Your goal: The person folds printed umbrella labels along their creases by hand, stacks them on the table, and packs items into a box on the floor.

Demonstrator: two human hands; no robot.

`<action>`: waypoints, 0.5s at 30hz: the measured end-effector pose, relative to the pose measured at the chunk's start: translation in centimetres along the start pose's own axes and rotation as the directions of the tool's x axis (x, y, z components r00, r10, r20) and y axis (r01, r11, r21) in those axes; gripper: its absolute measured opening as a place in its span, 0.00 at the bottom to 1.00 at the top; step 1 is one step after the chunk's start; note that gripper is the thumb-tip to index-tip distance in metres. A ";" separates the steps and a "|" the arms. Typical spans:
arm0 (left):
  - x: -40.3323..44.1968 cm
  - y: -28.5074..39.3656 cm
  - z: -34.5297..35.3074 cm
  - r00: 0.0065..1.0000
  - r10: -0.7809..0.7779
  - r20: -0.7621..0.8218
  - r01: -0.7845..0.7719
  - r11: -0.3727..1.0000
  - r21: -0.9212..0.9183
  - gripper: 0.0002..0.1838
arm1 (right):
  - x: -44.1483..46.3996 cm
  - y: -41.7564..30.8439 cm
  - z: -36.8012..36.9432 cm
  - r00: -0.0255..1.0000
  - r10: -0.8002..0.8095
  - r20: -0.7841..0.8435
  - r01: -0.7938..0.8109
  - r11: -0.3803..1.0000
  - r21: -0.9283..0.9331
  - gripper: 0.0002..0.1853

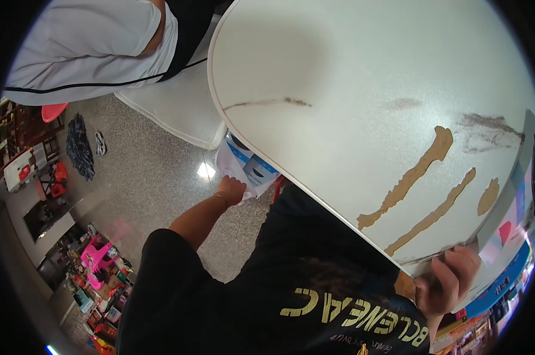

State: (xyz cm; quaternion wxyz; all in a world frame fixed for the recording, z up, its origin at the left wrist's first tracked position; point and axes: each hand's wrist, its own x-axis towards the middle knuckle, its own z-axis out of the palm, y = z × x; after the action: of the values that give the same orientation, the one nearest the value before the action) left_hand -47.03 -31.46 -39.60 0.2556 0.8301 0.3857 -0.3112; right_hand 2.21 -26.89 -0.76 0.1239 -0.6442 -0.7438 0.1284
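Observation:
My left hand (pixel 232 190) reaches down at the side of the table, its fingers closed on a white plastic bag (pixel 251 191). A blue-and-grey package (pixel 257 167) shows in the bag's mouth; what it contains I cannot make out. At the near right corner of the white table (pixel 315 65), my right hand (pixel 448 277) has its fingers curled on the edge. The tabletop has dark scuffs and brown patches where the surface has peeled.
A person in a white shirt (pixel 96 35) sits at upper left, near a white mesh-covered seat (pixel 170 106). Dark crumpled cloth (pixel 79 147) lies on the speckled floor (pixel 137 171). A pink plastic chair (pixel 96 258) stands among cluttered goods at lower left.

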 end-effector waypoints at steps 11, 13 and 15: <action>0.0 -0.1 0.7 1.000 -0.009 0.015 0.010 0.999 -0.042 0.07 | 0.0 0.0 0.1 1.000 -0.011 -0.028 0.011 1.000 0.014 0.15; 0.4 -1.1 4.9 0.999 0.005 -0.054 -0.010 0.995 -0.097 0.07 | 0.0 0.0 0.1 1.000 -0.013 -0.027 0.013 1.000 0.006 0.14; 0.7 -1.4 6.5 0.997 0.016 -0.075 -0.024 0.992 -0.120 0.07 | 0.0 0.0 0.1 1.000 -0.011 -0.025 0.011 1.000 0.004 0.14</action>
State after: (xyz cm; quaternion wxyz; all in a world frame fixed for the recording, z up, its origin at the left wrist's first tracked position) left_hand -49.92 -34.68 -44.76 0.2940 0.8279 0.4046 -0.2540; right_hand 2.13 -26.89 -0.83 0.1355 -0.6412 -0.7455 0.1212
